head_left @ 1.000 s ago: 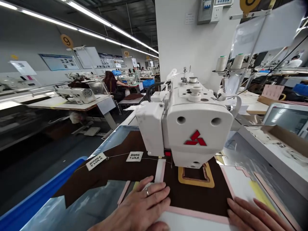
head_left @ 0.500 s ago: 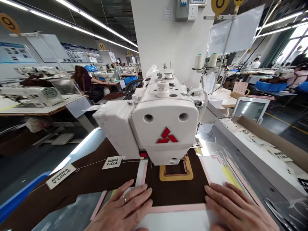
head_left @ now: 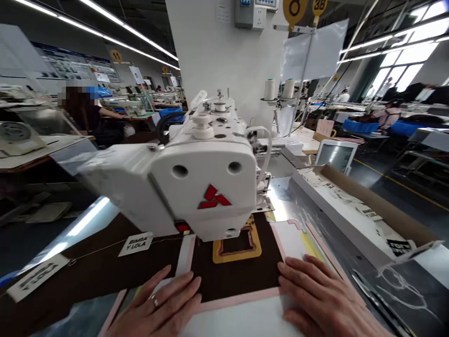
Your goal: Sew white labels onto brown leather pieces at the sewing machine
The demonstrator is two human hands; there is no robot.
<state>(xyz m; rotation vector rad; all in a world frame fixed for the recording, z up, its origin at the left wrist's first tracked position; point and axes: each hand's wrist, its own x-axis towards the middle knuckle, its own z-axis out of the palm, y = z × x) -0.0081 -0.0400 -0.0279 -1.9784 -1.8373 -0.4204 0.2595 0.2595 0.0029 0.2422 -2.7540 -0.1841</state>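
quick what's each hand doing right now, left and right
Left hand: open, flat on the white template, holding nothing.
Right hand: open, flat on the template's right side, holding nothing.

The white sewing machine head [head_left: 196,187] overhung the brown fabric [head_left: 231,276] at twelve o'clock, leaving only a low gap beneath it. A cardboard tray [head_left: 368,210] walled the two o'clock side, while open fabric stretched toward nine o'clock past a label [head_left: 135,243].

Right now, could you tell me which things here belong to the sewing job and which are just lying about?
In use: left hand, right hand, brown fabric, pink-edged template, sewing machine.

Lying about: cardboard box, thread cones, screen.
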